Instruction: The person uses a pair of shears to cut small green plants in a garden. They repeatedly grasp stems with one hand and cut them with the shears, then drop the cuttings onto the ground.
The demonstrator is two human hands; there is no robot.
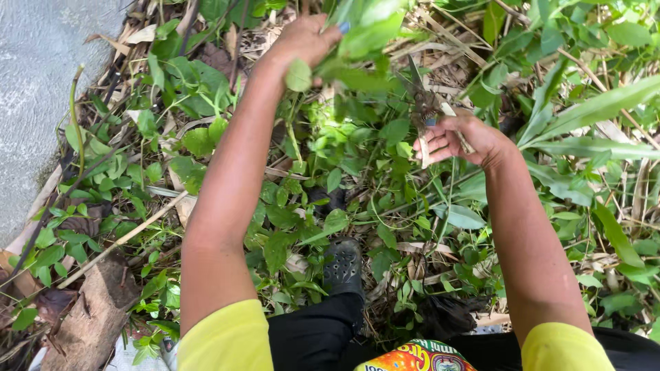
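Note:
My left hand (302, 38) reaches forward at the top of the view and grips a bunch of green leafy stems (357, 41). My right hand (457, 137) holds a pair of dark garden shears (421, 103), blades pointing up toward the stems, a short way right of and below the left hand. Both arms wear yellow short sleeves.
Dense green weeds and dry leaves cover the ground. A grey concrete surface (41, 89) lies at the left. My dark perforated shoe (342, 264) stands among the plants. A colourful printed bag (419, 356) sits at the bottom edge. Brown bark pieces (89, 316) lie at the lower left.

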